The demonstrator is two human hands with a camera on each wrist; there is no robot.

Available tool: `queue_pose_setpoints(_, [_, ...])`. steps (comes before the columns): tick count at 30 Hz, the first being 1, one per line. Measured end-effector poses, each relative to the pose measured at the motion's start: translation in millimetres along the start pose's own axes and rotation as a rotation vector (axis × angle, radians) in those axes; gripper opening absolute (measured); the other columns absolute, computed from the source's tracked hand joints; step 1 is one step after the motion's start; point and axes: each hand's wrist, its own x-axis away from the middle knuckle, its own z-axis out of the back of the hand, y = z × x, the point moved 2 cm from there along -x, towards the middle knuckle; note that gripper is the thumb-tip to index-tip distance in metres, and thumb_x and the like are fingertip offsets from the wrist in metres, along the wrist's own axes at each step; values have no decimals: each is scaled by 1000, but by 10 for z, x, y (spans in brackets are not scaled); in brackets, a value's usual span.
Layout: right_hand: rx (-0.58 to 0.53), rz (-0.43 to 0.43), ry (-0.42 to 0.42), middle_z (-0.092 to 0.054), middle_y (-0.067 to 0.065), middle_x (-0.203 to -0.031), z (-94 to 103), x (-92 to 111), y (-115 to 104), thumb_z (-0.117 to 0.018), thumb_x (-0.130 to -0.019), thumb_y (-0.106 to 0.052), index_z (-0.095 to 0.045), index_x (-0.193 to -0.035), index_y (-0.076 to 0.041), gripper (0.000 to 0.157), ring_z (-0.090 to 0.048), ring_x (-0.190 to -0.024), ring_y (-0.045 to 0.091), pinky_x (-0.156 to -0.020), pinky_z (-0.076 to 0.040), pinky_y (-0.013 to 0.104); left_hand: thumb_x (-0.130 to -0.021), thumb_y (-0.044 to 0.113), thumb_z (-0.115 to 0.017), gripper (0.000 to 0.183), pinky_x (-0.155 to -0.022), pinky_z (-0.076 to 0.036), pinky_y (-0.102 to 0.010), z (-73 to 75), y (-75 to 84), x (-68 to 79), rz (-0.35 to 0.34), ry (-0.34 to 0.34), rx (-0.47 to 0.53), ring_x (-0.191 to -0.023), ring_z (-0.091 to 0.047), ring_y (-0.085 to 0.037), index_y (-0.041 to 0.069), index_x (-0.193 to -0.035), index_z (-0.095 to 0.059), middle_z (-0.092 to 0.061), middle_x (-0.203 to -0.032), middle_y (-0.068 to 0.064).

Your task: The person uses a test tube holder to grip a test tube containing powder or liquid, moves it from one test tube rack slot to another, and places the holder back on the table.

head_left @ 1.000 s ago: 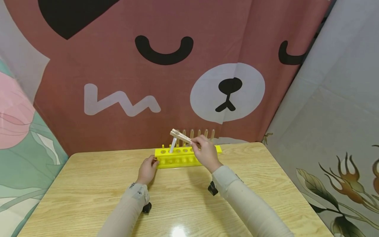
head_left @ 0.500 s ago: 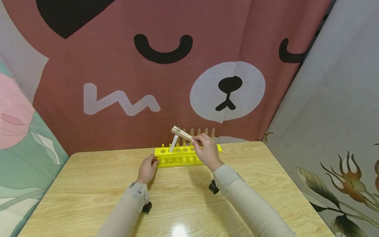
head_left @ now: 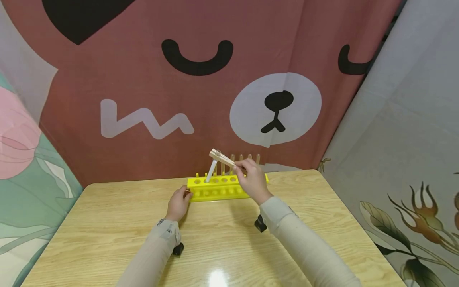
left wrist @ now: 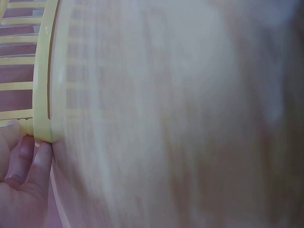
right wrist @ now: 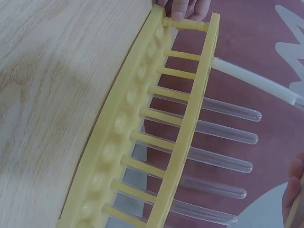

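My left hand (head_left: 178,203) pinches the left end post of a yellow test tube rack (head_left: 218,196); its fingertips (left wrist: 45,154) show at that end in the left wrist view. My right hand (head_left: 253,181) holds a wooden test tube clamp (head_left: 223,158) by its handle. The clamp's far end grips a test tube (head_left: 211,171) with white contents, leaning with its top to the right. In the right wrist view, the lower end of the white-filled tube (right wrist: 251,80) is at the rack's top plate; how deep it reaches into the hole is unclear.
Several clear test tubes (right wrist: 228,130) stand upside down on the pegs along the rack's rear side. The rack stands near the back edge of the wooden table (head_left: 215,231). Behind hangs a curtain (head_left: 143,87) with a bear print.
My right hand has moved slightly up and to the right, raising the clamp and the white-filled tube a little. My left hand has stayed at the rack's end.
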Motion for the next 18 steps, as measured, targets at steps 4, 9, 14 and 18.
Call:
queue_pose_setpoints(4, [9, 37, 20, -65, 10, -91, 29, -26, 9, -70, -95, -7, -73, -104, 2, 13, -63, -76, 22, -72, -58, 38, -105, 13, -56, 25, -91, -50, -51, 13, 15, 5, 0, 0, 2, -102, -61, -35, 0, -127, -59, -64, -110, -20])
queue_pose_setpoints(9, [14, 36, 32, -66, 11, -92, 77, -50, 15, -71, -95, -6, -73, -104, 3, 13, -68, -94, 31, -95, -54, 44, -105, 12, -57, 25, -90, -50, -52, 16, 33, 19, 1, 6, 9, -100, -61, -34, 0, -126, -59, -64, -109, -19])
queue_pose_setpoints(14, [25, 28, 25, -66, 12, -94, 116, -59, 23, -70, -96, -7, -73, -105, 3, 14, -63, -117, 39, -103, -49, 48, -104, 12, -57, 25, -90, -50, -51, 15, 35, 31, 5, 8, 2, -100, -61, -33, 0, -126, -60, -64, -108, -19])
queue_pose_setpoints(18, [31, 19, 20, -66, 13, -95, 145, -57, 40, -70, -95, -7, -73, -104, 3, 13, -62, -118, 37, -106, -46, 47, -104, 12, -57, 26, -91, -50, -52, 15, 29, 38, 0, 2, -6, -101, -61, -34, -1, -126, -59, -64, -109, -20])
